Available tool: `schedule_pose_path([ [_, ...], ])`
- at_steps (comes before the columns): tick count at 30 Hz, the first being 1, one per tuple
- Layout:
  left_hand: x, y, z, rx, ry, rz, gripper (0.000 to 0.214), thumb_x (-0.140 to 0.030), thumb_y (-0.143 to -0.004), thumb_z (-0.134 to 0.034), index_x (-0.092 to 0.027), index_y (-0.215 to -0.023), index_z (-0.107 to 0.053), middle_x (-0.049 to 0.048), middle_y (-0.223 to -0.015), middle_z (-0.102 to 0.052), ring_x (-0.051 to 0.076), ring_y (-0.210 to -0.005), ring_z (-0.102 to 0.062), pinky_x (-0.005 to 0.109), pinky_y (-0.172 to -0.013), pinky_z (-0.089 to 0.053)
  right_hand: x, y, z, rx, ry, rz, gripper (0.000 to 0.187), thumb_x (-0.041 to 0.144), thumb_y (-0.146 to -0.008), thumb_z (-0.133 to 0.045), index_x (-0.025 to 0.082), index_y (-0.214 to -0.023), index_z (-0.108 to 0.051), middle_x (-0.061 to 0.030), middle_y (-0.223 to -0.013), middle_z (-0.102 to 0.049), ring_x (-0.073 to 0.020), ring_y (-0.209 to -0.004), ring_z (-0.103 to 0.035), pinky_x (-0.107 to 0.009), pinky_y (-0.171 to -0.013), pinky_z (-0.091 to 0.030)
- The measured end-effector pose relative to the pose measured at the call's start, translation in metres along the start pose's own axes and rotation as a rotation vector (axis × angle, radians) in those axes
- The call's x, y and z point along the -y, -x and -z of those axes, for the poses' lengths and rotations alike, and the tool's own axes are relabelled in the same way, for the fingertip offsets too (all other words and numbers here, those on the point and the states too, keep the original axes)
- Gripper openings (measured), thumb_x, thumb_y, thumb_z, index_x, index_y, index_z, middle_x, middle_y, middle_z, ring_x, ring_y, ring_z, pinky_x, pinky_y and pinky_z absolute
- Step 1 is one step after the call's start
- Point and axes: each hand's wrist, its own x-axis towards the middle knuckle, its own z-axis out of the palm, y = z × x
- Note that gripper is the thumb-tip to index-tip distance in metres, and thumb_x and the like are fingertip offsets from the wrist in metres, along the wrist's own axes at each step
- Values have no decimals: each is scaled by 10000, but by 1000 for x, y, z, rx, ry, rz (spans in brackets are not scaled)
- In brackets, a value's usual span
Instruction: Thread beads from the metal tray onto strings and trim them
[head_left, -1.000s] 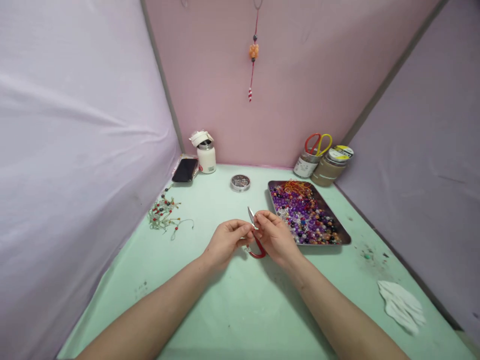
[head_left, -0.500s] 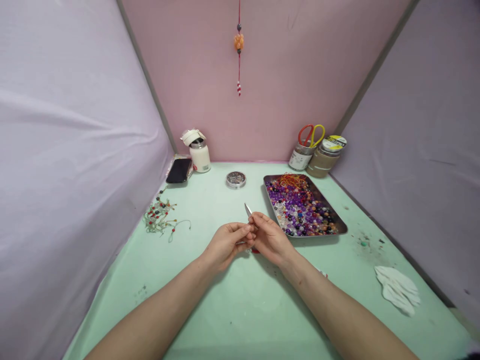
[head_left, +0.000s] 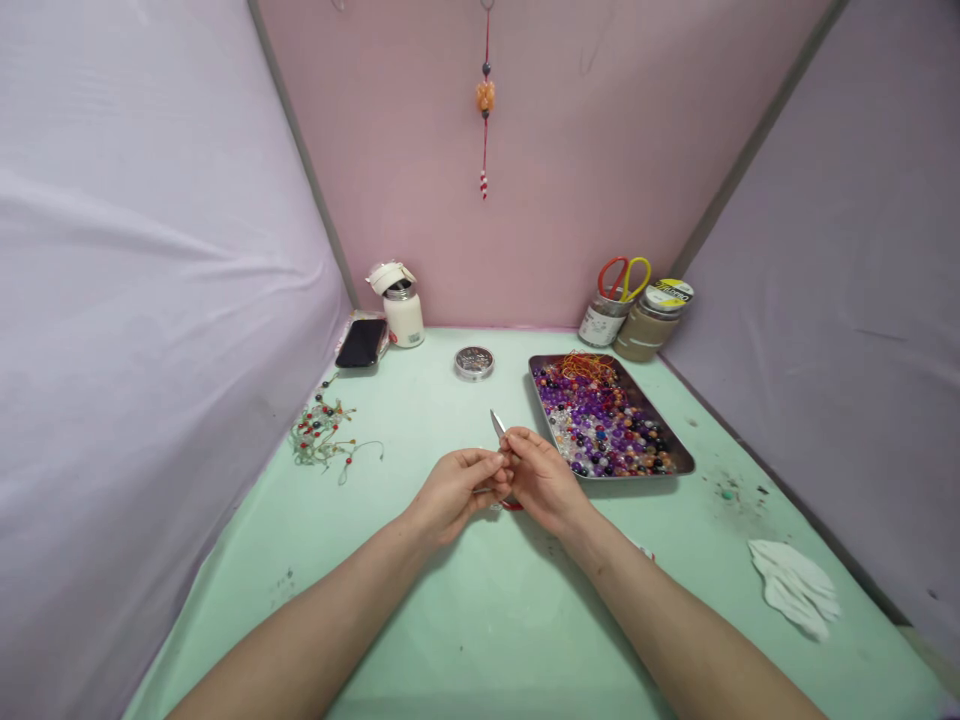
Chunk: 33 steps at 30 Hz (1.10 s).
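My left hand (head_left: 465, 490) and my right hand (head_left: 541, 474) meet over the middle of the table, fingertips pinched together and touching. Whatever they pinch is too small or too covered to make out. A pointed metal blade (head_left: 498, 424) sticks out beyond my right fingers, and a red loop (head_left: 512, 506) shows just below the hands. They look like the two ends of one pair of scissors. Whether it lies on the table under my hands or is held, I cannot tell. Nearest on the right is a metal tray (head_left: 684, 462) of purple, clear, orange and black beads with orange-red cord.
A round clear case (head_left: 474, 362) stands ahead. Corded beads (head_left: 322, 432), a phone (head_left: 362, 343) and a white bottle (head_left: 405, 318) are left. Two jars (head_left: 600, 325), one with scissor handles, stand back right; a white glove (head_left: 793, 588) lies right. A beaded string (head_left: 486, 97) hangs behind.
The whole view has shifted slightly, so the scene sits a little lower. My hands keep almost the same pinched pose, and nothing on the table has visibly moved.
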Motion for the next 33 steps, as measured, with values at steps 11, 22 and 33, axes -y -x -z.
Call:
schedule_pose_path([
  [11, -3, 2, -2, -23, -65, -19, 257, -342, -676, -732, -117, -740, -626, 21, -682, -577, 87, -615, -561, 238, -663, -480, 1, 0, 3, -67, 156, 83, 188, 290, -646, -745, 192, -735, -612, 29, -672, -569, -88, -603, -505, -224, -585, -421],
  [22, -2, 4, -3, -15, -54, -24, 278, -361, -666, -738, -114, -740, -634, 20, -663, -579, 84, -612, -550, 247, -687, -473, 3, 0, 3, -71, 147, 127, 169, 298, -668, -736, 196, -734, -618, 37, -655, -532, -85, -610, -478, -222, -596, -405],
  [33, -5, 6, -5, -21, -54, -29, 290, -372, -654, -745, -113, -735, -645, 21, -665, -567, 84, -624, -536, 250, -698, -467, 0, -1, 6, -48, 103, 116, 153, 284, -687, -729, 194, -745, -618, 27, -679, -546, -92, -624, -480, -227, -597, -403],
])
